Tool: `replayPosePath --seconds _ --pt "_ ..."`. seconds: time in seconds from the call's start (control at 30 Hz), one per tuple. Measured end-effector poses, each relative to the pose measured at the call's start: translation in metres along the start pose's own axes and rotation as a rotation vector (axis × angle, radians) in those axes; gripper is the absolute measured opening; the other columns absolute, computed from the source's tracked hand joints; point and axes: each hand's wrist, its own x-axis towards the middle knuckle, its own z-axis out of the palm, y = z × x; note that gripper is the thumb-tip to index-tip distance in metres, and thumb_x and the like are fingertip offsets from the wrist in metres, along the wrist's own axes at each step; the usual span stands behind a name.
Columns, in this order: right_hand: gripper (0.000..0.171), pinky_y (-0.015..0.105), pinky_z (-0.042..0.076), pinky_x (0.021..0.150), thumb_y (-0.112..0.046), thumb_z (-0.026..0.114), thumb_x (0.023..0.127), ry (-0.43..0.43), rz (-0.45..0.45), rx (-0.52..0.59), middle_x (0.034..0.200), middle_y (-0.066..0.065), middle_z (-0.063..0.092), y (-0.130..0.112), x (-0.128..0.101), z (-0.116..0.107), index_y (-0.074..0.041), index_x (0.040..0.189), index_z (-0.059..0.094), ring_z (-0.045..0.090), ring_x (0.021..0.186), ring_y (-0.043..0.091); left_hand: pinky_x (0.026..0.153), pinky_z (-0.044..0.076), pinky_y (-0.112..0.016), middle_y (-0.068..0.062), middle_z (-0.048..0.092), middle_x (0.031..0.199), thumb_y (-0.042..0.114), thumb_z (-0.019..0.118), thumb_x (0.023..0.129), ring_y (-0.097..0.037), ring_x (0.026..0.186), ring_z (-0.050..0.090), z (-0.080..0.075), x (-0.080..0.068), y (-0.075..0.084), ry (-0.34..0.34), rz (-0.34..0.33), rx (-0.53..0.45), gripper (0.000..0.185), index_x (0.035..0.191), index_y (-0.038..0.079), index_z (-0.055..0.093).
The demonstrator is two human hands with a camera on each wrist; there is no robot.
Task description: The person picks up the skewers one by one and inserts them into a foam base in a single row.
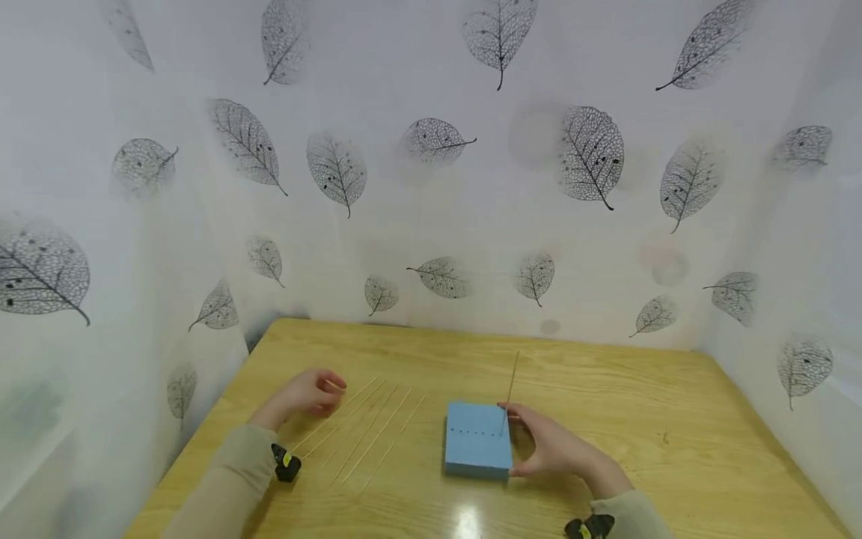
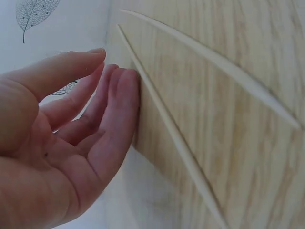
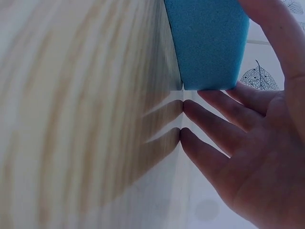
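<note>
A blue foam block (image 1: 477,442) (image 3: 209,43) lies on the wooden table (image 1: 673,419), with a row of small holes across its top. One thin wooden stick (image 1: 512,380) stands upright at the block's far right corner. My right hand (image 1: 548,445) (image 3: 248,143) holds the block's right side, thumb at the near corner and fingers at the far one, with fingertips on the table. My left hand (image 1: 313,391) (image 2: 86,124) rests on the table to the left, loosely curled and holding nothing. Its fingertips sit beside several loose sticks (image 1: 377,430) (image 2: 171,133).
White walls printed with grey leaves (image 1: 431,187) close in the table at the back and on both sides. A black and yellow wrist mount (image 1: 286,464) sits on the left sleeve and another (image 1: 589,526) on the right. Bare wood lies to the right of the block.
</note>
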Motion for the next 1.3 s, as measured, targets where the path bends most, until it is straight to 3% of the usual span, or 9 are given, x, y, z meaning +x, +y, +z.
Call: replayPosePath --seconds 0.17,0.47,0.57,1.03,1.3 --pt "0.106 0.055 0.040 0.108 -0.041 0.086 0.072 0.008 0.006 -0.010 0.151 0.019 0.043 0.000 0.001 0.002 0.002 0.151 0.031 0.050 0.132 0.037 0.061 0.053 -0.025 -0.013 0.065 0.092 -0.003 0.065 0.087 -0.013 0.069 0.059 0.000 0.001 -0.005 0.017 -0.010 0.022 0.034 0.118 -0.014 0.055" --pt "0.106 0.057 0.040 0.107 -0.041 0.086 0.073 0.000 -0.011 -0.002 0.152 0.022 0.041 -0.001 0.000 -0.002 0.004 0.151 0.030 0.049 0.132 0.040 0.060 0.057 -0.028 -0.007 0.065 0.081 -0.001 0.075 0.078 -0.012 0.067 0.060 0.012 -0.002 0.005 0.066 0.059 0.319 0.027 0.102 -0.003 0.064" --pt "0.107 0.056 0.039 0.109 -0.042 0.086 0.073 -0.004 0.002 0.010 0.152 0.020 0.041 -0.001 0.001 -0.003 0.002 0.152 0.029 0.049 0.132 0.039 0.058 0.055 -0.028 -0.006 0.062 0.078 -0.004 0.075 0.077 -0.012 0.065 0.058 0.014 -0.003 0.007 0.079 0.067 0.360 0.025 0.099 -0.003 0.064" --pt "0.106 0.054 0.040 0.109 -0.041 0.087 0.072 -0.007 0.002 0.027 0.153 0.020 0.040 0.003 0.001 0.000 0.002 0.151 0.030 0.049 0.133 0.039 0.055 0.050 -0.025 -0.003 0.059 0.075 -0.009 0.064 0.073 -0.011 0.061 0.054 0.014 -0.001 0.005 0.048 0.061 0.388 0.027 0.100 -0.002 0.066" --pt "0.106 0.055 0.040 0.109 -0.039 0.087 0.072 -0.001 -0.014 0.028 0.152 0.021 0.040 0.001 0.001 -0.003 0.003 0.151 0.030 0.048 0.133 0.041 0.062 0.052 -0.027 -0.013 0.064 0.088 -0.006 0.064 0.078 -0.014 0.072 0.057 0.004 -0.001 0.010 0.073 0.096 0.308 0.034 0.112 -0.007 0.062"
